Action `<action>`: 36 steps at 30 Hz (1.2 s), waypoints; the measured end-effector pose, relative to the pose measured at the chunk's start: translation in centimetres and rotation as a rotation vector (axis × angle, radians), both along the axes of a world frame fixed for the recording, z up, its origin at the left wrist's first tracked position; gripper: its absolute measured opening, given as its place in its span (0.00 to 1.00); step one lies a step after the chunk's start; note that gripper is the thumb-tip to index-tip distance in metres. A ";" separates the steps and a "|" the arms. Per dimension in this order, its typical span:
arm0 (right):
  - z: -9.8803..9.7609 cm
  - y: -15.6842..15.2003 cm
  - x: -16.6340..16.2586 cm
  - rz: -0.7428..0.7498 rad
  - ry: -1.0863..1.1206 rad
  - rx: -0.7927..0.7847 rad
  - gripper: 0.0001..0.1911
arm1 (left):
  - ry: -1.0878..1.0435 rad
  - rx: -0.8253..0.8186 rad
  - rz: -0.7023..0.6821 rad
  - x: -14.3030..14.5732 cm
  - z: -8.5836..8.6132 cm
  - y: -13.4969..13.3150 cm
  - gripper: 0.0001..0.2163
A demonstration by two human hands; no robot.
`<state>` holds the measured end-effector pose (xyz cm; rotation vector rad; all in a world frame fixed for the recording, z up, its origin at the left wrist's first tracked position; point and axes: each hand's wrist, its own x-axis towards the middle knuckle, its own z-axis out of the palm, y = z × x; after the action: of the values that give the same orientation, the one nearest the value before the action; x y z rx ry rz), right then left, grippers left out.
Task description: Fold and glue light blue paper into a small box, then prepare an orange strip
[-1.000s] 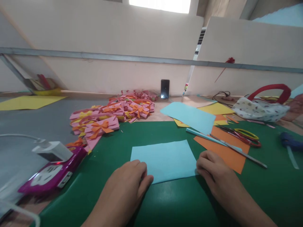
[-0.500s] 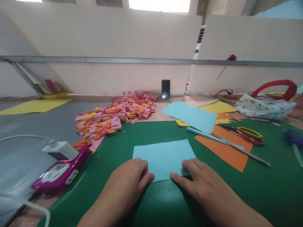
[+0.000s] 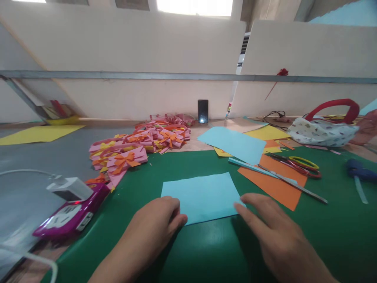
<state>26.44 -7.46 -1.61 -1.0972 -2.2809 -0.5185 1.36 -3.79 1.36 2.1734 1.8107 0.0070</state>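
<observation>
A light blue sheet of paper (image 3: 203, 196) lies on the green mat (image 3: 212, 251) in front of me. Its near edge looks folded or creased. My left hand (image 3: 160, 218) rests on the sheet's left part, fingers curled over it and the thumb at the near edge. At the right near corner is my right hand (image 3: 265, 224), its thumb and forefinger apart and close to the paper's edge. Whether those fingertips touch the corner is hard to tell. Beyond lie a narrow blue strip (image 3: 250, 167), a thin metal ruler or blade (image 3: 306, 189) and orange paper (image 3: 277, 188).
Scissors (image 3: 306, 165) lie at the right, near a blue tool (image 3: 359, 171). Pink paper pieces with bows (image 3: 132, 149) are heaped at the back left. A purple power strip (image 3: 73, 214) with a white plug stands left. Another person's hand (image 3: 366, 127) shows far right by a patterned bag (image 3: 321, 131).
My right hand has slid rightward along the near edge to the sheet's right corner, its fingers loosening. My left hand stays on the left part. The whole view has shifted slightly.
</observation>
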 end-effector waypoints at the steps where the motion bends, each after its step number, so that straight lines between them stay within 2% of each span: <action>1: 0.0 0.1 -0.9 0.045 0.010 -0.049 0.20 | 0.002 0.006 -0.002 0.0 0.1 0.0 0.11; 5: -0.6 0.6 -3.0 0.116 0.017 -0.223 0.17 | 0.058 0.022 -0.031 0.4 0.8 -0.2 0.11; 10: -1.0 0.7 -3.0 0.120 0.029 -0.228 0.14 | 0.196 0.122 -0.077 3.3 1.7 -0.7 0.14; 14: -1.2 0.6 -2.8 0.113 -0.006 -0.257 0.12 | 0.191 0.076 -0.066 5.1 1.8 -0.5 0.15; 17: -1.4 0.6 -2.7 0.126 -0.003 -0.252 0.13 | 0.152 0.080 -0.047 4.3 1.3 -0.3 0.16; 21: -1.3 0.7 -2.5 0.150 0.021 -0.222 0.15 | 0.172 0.085 0.047 1.3 0.9 -0.5 0.15; 26: -1.2 0.7 -2.4 0.150 0.035 -0.215 0.17 | 0.170 0.070 0.119 -2.3 0.9 -1.6 0.15; 30: -1.2 0.8 -2.3 0.170 0.046 -0.209 0.19 | 0.194 0.053 0.212 -3.8 0.9 -2.9 0.15; 32: -1.2 0.9 -2.4 0.174 0.059 -0.214 0.19 | 0.225 0.120 0.289 -3.6 0.9 -3.7 0.13; 34: -1.2 0.9 -2.5 0.177 0.063 -0.214 0.18 | 0.209 0.279 0.330 -2.7 0.7 -4.3 0.11; 36: -1.2 0.8 -2.7 0.175 0.057 -0.202 0.18 | 0.108 0.436 0.269 -1.1 0.2 -4.5 0.11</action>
<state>23.74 -6.61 -2.83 -0.9785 -2.3894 -0.1885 0.25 -8.33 1.59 2.2120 2.3302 0.3847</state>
